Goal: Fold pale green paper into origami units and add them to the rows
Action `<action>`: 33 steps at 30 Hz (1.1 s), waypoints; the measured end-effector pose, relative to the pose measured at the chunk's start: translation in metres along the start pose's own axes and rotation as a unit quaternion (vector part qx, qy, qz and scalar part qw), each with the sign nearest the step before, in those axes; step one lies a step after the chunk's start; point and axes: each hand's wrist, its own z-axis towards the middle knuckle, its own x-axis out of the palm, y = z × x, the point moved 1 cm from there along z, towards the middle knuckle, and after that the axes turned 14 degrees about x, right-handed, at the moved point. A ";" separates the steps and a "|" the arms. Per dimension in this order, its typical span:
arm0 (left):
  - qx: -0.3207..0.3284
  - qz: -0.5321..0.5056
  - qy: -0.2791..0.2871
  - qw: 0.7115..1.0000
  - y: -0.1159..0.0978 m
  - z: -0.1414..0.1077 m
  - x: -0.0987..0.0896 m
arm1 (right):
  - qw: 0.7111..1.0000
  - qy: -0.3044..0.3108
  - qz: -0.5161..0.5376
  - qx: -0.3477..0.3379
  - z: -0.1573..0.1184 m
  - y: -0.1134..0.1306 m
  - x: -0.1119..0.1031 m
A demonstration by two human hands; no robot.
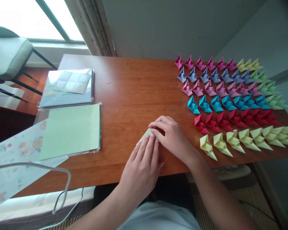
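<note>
A small piece of folded pale green paper lies on the wooden table near its front edge, mostly hidden under my hands. The fingers of my left hand are stretched out side by side and rest flat on top of the paper. From the right, my right hand curls its thumb and index finger together at the paper's far corner. How the paper is folded underneath cannot be made out.
Rows of origami figures, among them yellow, red and blue ones, stand on the right. At the left lie a pack of green paper, another wrapped pack, a printed sheet and a white cable.
</note>
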 end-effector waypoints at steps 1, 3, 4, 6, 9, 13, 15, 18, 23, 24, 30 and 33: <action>0.001 0.000 0.002 1.000 0.000 0.000 0.000 | 1.000 0.001 0.003 -0.001 0.000 -0.001 0.000; 0.000 -0.001 0.003 1.000 0.000 -0.001 0.000 | 1.000 0.001 0.007 0.000 0.001 -0.002 0.001; -0.001 -0.002 0.005 1.000 0.000 -0.001 0.000 | 1.000 0.001 0.007 0.001 0.002 -0.003 0.001; -0.004 -0.005 0.008 1.000 0.000 0.000 0.000 | 1.000 0.000 0.007 0.004 0.002 -0.004 0.002; -0.010 -0.013 0.009 1.000 -0.001 0.001 0.001 | 1.000 -0.002 0.009 0.006 0.003 -0.004 0.002; -0.019 -0.015 0.011 1.000 -0.003 0.001 0.001 | 1.000 -0.002 0.007 0.011 0.004 -0.004 0.001; -0.023 -0.018 0.010 1.000 -0.004 0.001 0.002 | 1.000 0.000 0.007 0.015 0.005 -0.003 0.001; -0.027 -0.021 0.008 0.999 -0.004 0.002 0.002 | 1.000 0.001 0.009 0.018 0.006 -0.004 0.001; -0.027 -0.015 0.004 1.000 -0.004 0.003 0.003 | 1.000 0.000 0.016 0.019 0.006 -0.005 0.002; -0.026 -0.013 0.003 1.000 -0.004 0.003 0.003 | 1.000 -0.001 0.016 0.018 0.006 -0.005 0.002; -0.027 -0.017 0.009 0.999 -0.004 0.002 0.003 | 1.000 -0.006 0.018 0.016 0.006 -0.005 0.003; -0.027 -0.017 0.012 0.999 -0.004 0.003 0.004 | 1.000 -0.006 0.014 0.015 0.007 -0.005 0.002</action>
